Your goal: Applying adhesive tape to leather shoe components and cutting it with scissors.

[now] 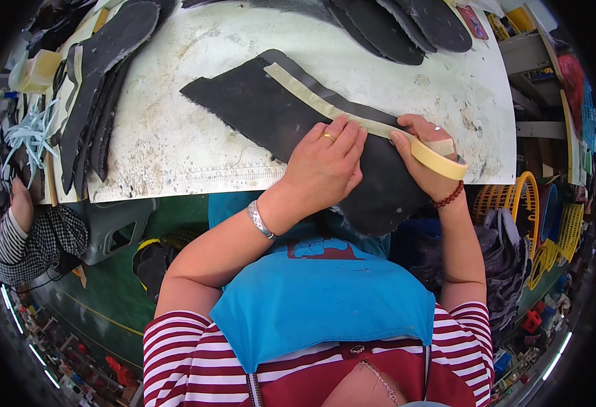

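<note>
A dark grey boot-shaped piece of material [257,102] lies at the table's near edge, its lower end hanging over. A strip of cream masking tape [311,100] runs along its far, curved edge. My left hand [325,159] lies on the piece, its fingertips pressing on the tape strip. In my right hand [428,152] is a roll of masking tape [440,160], its strip still joined to the length on the piece. The right thumb and fingers close around the strip and roll at the piece's right edge.
Stacked dark pieces [101,88] lie at the left of the white table [189,152], and more [386,27] at the far side. A printed ruler scale [237,173] runs along the near edge. Yellow baskets [515,203] stand at right. Another person's hand [21,203] shows at far left.
</note>
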A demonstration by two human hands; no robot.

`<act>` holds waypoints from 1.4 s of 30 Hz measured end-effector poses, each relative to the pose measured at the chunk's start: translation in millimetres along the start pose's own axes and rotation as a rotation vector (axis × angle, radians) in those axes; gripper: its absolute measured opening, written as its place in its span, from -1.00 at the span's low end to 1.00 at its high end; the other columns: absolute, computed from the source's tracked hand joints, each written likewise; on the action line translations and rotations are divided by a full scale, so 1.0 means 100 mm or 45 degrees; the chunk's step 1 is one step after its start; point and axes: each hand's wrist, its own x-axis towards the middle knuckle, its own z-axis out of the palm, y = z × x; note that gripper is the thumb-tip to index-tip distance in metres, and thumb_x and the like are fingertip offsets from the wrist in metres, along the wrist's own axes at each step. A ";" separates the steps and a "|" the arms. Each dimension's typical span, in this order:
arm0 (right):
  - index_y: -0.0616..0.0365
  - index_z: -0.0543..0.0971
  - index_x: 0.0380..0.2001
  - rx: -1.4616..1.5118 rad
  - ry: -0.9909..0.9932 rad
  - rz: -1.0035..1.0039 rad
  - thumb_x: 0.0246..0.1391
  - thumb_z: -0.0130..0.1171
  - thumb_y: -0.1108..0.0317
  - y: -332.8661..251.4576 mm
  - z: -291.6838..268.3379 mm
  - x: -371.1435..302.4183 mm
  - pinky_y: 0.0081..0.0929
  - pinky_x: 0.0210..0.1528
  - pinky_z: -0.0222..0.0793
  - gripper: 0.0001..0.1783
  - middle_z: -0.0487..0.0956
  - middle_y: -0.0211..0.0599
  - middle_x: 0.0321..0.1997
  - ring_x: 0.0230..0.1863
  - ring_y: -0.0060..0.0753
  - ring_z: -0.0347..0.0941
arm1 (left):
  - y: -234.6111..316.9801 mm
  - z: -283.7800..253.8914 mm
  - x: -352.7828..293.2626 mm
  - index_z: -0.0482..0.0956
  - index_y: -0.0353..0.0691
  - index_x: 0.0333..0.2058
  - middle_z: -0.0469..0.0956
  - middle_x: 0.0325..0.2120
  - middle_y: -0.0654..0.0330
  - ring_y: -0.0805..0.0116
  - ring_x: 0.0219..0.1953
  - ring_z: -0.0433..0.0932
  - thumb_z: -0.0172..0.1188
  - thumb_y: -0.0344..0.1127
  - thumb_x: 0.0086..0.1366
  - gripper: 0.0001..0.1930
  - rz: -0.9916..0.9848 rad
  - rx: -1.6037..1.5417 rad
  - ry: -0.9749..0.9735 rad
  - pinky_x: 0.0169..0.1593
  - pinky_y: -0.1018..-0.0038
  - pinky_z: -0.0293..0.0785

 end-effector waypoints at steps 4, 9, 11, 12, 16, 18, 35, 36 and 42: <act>0.07 0.59 -0.29 0.244 -0.219 0.296 0.21 0.33 0.17 -0.03 -0.02 0.03 -0.14 -0.27 0.46 -0.77 0.63 -0.16 -0.47 -0.36 -0.06 0.60 | 0.00 -0.02 0.03 0.60 -0.33 0.09 0.54 0.02 0.05 0.11 0.13 0.53 0.30 -0.33 0.09 -0.47 -0.002 0.025 -0.049 0.09 0.24 0.48; 0.06 0.56 -0.37 0.091 -0.206 0.225 0.18 0.32 0.17 0.00 0.01 0.00 -0.13 -0.30 0.45 -0.77 0.60 -0.16 -0.50 -0.37 -0.03 0.59 | 0.00 -0.05 0.06 0.60 -0.21 0.13 0.53 -0.02 0.10 0.15 0.11 0.51 0.30 -0.29 0.10 -0.45 0.006 0.055 -0.098 0.07 0.27 0.46; 0.06 0.54 -0.39 0.052 -0.224 0.158 0.17 0.32 0.19 0.00 0.00 0.01 -0.12 -0.30 0.45 -0.78 0.59 -0.16 -0.49 -0.37 -0.01 0.58 | 0.00 -0.07 0.08 0.61 -0.16 0.14 0.52 -0.06 0.12 0.16 0.08 0.51 0.30 -0.27 0.11 -0.45 -0.005 0.065 -0.143 0.05 0.27 0.44; 0.06 0.54 -0.39 0.049 -0.223 0.159 0.17 0.32 0.19 -0.01 0.00 0.02 -0.12 -0.30 0.45 -0.78 0.59 -0.16 -0.49 -0.37 -0.01 0.58 | 0.00 -0.07 0.08 0.61 -0.16 0.14 0.52 -0.06 0.12 0.16 0.08 0.51 0.30 -0.27 0.11 -0.45 -0.003 0.063 -0.142 0.05 0.27 0.44; 0.06 0.52 -0.42 -0.054 -0.204 0.005 0.14 0.30 0.23 -0.02 0.02 0.05 -0.11 -0.31 0.45 -0.80 0.56 -0.17 -0.50 -0.38 0.01 0.57 | 0.02 -0.09 0.11 0.62 -0.15 0.12 0.52 -0.09 0.14 0.17 0.04 0.51 0.32 -0.27 0.09 -0.46 -0.034 0.064 -0.179 0.04 0.26 0.40; 0.06 0.51 -0.43 -0.094 -0.181 -0.070 0.13 0.29 0.24 -0.03 0.03 0.06 -0.11 -0.31 0.46 -0.80 0.56 -0.17 -0.50 -0.38 0.02 0.57 | 0.06 -0.17 0.18 0.62 -0.18 0.11 0.52 -0.09 0.15 0.17 0.04 0.51 0.32 -0.27 0.08 -0.45 -0.049 0.057 -0.215 0.03 0.26 0.40; 0.15 0.59 0.02 0.150 0.182 -0.009 -0.03 0.48 0.36 -0.07 0.05 -0.24 -0.29 -0.03 0.45 -0.50 0.62 -0.22 -0.18 -0.14 -0.27 0.57 | 0.12 0.08 0.15 0.58 -0.36 0.14 0.50 0.09 0.15 0.22 0.17 0.44 0.35 -0.28 0.06 -0.38 0.141 0.061 -0.273 0.11 0.37 0.44; 0.20 0.58 0.05 0.527 0.250 0.090 -0.02 0.49 0.41 -0.04 0.06 -0.27 -0.35 0.01 0.46 -0.47 0.61 -0.21 -0.14 -0.11 -0.31 0.56 | 0.12 0.09 0.15 0.58 -0.36 0.14 0.50 0.09 0.15 0.22 0.17 0.44 0.35 -0.28 0.06 -0.38 0.142 0.058 -0.275 0.11 0.37 0.44; 0.19 0.61 -0.03 0.400 0.208 -0.001 0.05 0.45 0.45 0.22 -0.02 -0.36 -0.32 -0.09 0.51 -0.60 0.65 -0.18 -0.15 -0.23 -0.25 0.59 | 0.14 0.10 0.13 0.58 -0.35 0.16 0.51 0.08 0.14 0.21 0.17 0.44 0.34 -0.27 0.07 -0.38 0.145 0.082 -0.224 0.10 0.37 0.44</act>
